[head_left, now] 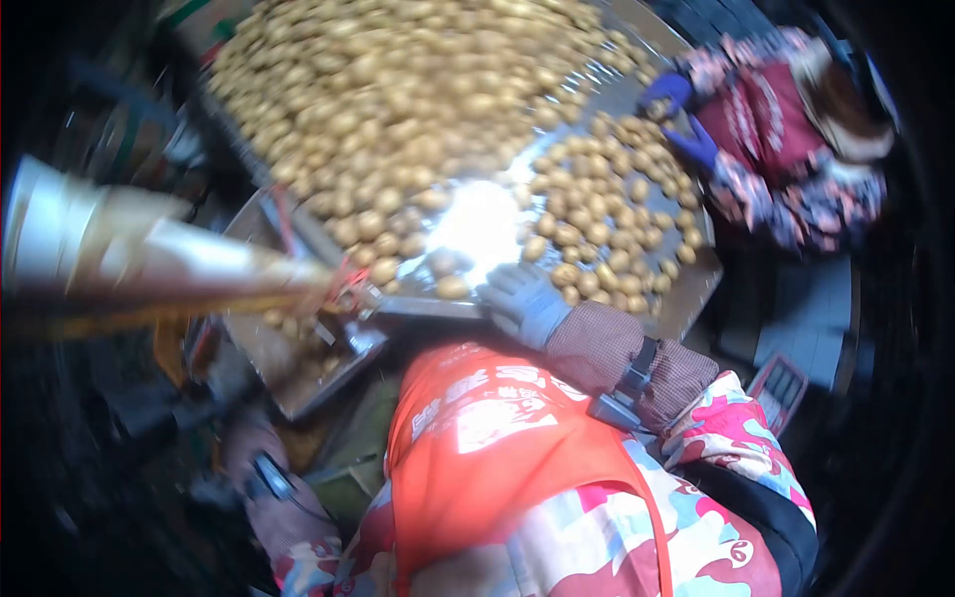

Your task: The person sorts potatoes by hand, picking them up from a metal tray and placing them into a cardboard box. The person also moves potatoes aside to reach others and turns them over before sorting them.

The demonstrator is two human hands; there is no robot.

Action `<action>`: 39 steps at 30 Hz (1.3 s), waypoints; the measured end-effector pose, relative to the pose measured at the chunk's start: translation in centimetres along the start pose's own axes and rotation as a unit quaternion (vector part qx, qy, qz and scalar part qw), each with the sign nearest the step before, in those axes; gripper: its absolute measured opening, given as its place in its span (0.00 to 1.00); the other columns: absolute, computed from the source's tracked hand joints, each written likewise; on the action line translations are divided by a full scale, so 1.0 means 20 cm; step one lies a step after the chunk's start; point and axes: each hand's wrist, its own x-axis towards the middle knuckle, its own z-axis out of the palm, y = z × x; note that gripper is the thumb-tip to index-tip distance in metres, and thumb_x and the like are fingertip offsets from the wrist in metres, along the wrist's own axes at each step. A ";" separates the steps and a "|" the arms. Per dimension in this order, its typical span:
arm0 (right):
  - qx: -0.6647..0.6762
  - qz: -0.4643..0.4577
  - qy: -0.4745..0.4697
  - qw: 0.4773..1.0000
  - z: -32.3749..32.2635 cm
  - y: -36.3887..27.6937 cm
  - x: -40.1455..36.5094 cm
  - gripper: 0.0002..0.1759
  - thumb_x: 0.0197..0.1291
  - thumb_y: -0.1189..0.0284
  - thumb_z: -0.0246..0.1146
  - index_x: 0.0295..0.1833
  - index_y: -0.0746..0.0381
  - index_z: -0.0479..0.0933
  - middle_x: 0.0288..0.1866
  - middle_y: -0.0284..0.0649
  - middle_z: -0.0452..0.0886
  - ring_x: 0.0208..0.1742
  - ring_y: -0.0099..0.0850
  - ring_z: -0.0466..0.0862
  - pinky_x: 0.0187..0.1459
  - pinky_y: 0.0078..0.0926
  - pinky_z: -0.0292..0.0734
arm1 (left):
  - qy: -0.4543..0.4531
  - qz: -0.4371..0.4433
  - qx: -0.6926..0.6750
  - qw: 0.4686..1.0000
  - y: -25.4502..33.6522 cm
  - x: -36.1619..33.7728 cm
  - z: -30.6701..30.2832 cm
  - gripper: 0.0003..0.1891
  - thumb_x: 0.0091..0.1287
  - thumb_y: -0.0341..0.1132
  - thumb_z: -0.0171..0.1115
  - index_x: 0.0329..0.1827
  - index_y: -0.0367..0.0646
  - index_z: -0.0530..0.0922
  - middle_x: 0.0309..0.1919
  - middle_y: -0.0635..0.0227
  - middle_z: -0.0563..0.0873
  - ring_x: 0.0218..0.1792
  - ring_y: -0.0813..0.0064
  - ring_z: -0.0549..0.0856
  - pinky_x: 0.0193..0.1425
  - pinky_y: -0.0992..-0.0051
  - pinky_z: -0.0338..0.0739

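Observation:
My right hand [522, 303], in a grey glove, rests at the near rim of a metal sorting table [428, 306]. Its fingers lie stretched over the edge, beside several light-brown oval potatoes [587, 284], with nothing visible in them. A large heap of these potatoes [378, 90] covers the table, and a bright glare hides part of the metal surface. My left sleeve [264, 448], with a dark band on the wrist, hangs low at the left. The left hand beyond it is dark and smeared, so its fingers cannot be made out.
A co-worker's purple-gloved hands [686, 124] are at the table's right side. A blurred pale post [169, 249] juts in from the left, with red ties [348, 289] at its end. Below it, a side chute [288, 383] holds some potatoes.

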 end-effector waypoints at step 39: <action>-0.039 0.431 0.067 0.899 -0.42 1.30 -0.48 0.23 0.61 0.65 0.66 0.62 0.56 0.80 0.59 0.51 0.80 0.60 0.47 0.81 0.58 0.40 0.77 | 0.052 -0.193 0.335 0.921 -1.37 0.65 1.12 0.34 0.78 0.59 0.43 0.64 0.32 0.76 0.55 0.45 0.86 0.46 0.49 0.87 0.53 0.55 0.82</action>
